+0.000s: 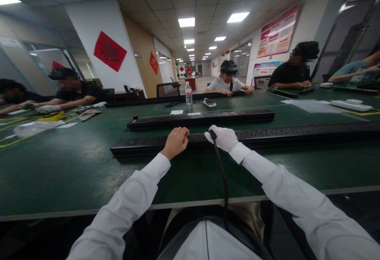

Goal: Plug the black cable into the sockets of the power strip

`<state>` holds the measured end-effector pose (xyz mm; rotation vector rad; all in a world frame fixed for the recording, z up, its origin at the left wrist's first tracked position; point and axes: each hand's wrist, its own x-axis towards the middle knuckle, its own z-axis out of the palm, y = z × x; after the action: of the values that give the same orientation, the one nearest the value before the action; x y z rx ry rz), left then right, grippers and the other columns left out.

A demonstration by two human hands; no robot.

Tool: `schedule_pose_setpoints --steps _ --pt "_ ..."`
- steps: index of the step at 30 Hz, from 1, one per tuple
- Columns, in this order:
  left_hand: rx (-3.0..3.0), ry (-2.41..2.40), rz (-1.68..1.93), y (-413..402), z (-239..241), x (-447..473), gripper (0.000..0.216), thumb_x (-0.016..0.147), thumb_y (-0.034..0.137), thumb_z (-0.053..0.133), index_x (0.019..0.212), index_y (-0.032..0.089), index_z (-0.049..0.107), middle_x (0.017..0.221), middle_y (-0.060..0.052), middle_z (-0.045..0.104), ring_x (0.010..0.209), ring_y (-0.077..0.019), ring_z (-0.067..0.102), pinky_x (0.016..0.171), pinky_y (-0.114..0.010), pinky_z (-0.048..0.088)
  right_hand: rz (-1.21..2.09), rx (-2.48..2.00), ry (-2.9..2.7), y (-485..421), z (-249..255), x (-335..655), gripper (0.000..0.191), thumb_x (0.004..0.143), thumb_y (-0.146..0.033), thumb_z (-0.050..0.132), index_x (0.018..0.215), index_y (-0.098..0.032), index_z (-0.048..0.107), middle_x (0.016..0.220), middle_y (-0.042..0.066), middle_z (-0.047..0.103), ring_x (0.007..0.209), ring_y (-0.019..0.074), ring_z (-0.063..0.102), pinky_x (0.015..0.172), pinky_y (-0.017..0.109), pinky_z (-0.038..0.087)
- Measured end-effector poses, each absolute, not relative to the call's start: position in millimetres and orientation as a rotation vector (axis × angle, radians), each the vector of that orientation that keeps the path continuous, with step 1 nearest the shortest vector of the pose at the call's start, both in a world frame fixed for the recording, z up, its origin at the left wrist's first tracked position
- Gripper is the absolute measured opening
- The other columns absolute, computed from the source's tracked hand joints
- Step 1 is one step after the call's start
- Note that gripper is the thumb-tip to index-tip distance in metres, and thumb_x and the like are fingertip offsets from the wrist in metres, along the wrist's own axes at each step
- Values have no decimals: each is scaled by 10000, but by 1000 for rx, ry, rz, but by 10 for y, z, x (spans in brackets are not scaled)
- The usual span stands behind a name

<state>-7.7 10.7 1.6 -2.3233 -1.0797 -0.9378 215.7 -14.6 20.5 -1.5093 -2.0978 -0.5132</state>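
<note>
A long black power strip (261, 135) with rows of sockets and small red parts lies across the table in front of me. My left hand (176, 141), bare, rests over its left half. The fingers are curled together, with a small dark thing at their tips that I cannot make out. My right hand (225, 138) wears a white glove and is closed around a black plug (212, 134) just above the strip. From the plug a black cable (222, 173) hangs over the table edge towards my lap. The hands are a short gap apart.
A second black power strip (204, 119) lies parallel behind the first. Beyond it stand a water bottle (189, 93) and a phone (209, 102). Several people sit around the green table (89, 180). Plastic bags (38, 128) lie at left, clear sheets (311, 106) at right.
</note>
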Motion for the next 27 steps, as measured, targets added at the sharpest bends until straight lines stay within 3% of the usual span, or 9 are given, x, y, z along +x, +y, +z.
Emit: schedule_pose_setpoints --steps 27 --pt "-2304 -1081 -969 77 53 -56 222 629 63 430 815 183 448 734 -29 476 709 -178 459 668 -309 379 -523 -1511 -2088 -128 194 2161 445 836 -558 301 859 -209 577 707 28 655 641 142 589 544 231 267"
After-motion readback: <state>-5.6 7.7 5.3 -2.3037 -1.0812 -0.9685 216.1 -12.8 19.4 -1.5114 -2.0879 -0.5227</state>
